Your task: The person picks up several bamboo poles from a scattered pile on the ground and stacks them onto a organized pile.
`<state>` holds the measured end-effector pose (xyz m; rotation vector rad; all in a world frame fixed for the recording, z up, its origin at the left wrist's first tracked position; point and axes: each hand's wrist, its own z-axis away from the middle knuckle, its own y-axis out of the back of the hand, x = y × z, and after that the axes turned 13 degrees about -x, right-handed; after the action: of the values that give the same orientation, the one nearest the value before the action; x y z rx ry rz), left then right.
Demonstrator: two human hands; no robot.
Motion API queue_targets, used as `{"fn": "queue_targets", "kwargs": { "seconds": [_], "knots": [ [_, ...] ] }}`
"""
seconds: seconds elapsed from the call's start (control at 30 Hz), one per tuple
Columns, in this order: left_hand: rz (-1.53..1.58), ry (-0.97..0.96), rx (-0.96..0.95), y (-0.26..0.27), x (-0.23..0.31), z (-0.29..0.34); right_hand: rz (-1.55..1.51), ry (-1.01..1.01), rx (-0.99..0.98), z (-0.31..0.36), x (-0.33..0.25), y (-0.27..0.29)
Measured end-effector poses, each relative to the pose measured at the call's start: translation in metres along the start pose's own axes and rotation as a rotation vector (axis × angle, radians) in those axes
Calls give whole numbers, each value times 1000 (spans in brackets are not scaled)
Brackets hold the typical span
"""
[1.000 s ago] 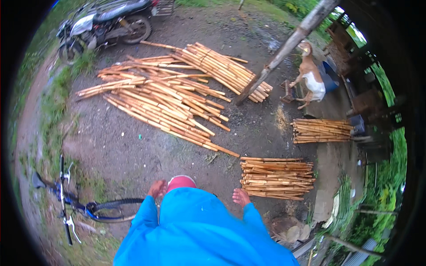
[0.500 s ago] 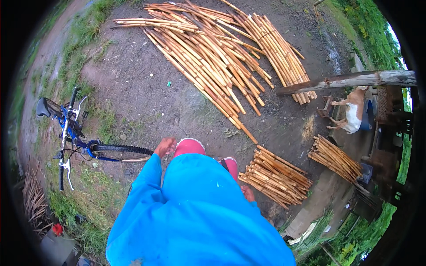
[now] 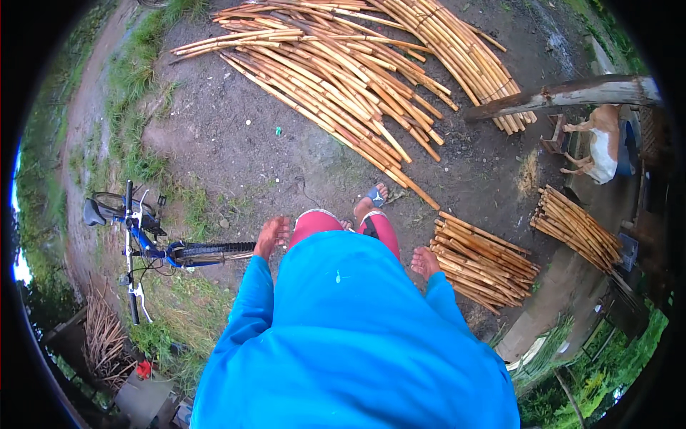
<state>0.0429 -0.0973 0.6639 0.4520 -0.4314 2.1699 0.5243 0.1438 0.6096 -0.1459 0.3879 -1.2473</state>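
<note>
My left hand [image 3: 272,236] hangs beside my left thigh, fingers loosely spread and nothing in them. On the other side, my right hand [image 3: 426,262] is held out from my hip with its fingers apart, also without anything in it. It is nearest to a stack of cut bamboo poles [image 3: 486,261] on the ground; I cannot tell whether it is close enough to touch them. A large spread of longer bamboo poles [image 3: 343,86] lies ahead of me. One foot in a blue sandal [image 3: 376,196] shows in front of my red shorts [image 3: 312,224].
A blue bicycle [image 3: 153,250] is at my left. At the right are another bamboo stack [image 3: 577,227], a thick wooden post [image 3: 564,96] and a brown-and-white animal [image 3: 604,146]. A neat row of poles [image 3: 457,50] lies far ahead. Sticks [image 3: 107,339] are heaped at lower left.
My right hand has come out from beside my body into fuller view, fingers spread. A sandalled foot now shows ahead. The bicycle and near bamboo stacks sit farther right in the picture.
</note>
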Motion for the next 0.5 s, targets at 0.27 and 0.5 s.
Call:
{"fn": "queue_targets", "kwargs": {
  "seconds": [0.27, 0.5],
  "knots": [
    [5, -92, 73, -35, 41, 24, 141, 185, -44, -53, -150, 24],
    [78, -48, 86, -6, 4, 28, 210, 241, -36, -57, -196, -18]
  ]
}}
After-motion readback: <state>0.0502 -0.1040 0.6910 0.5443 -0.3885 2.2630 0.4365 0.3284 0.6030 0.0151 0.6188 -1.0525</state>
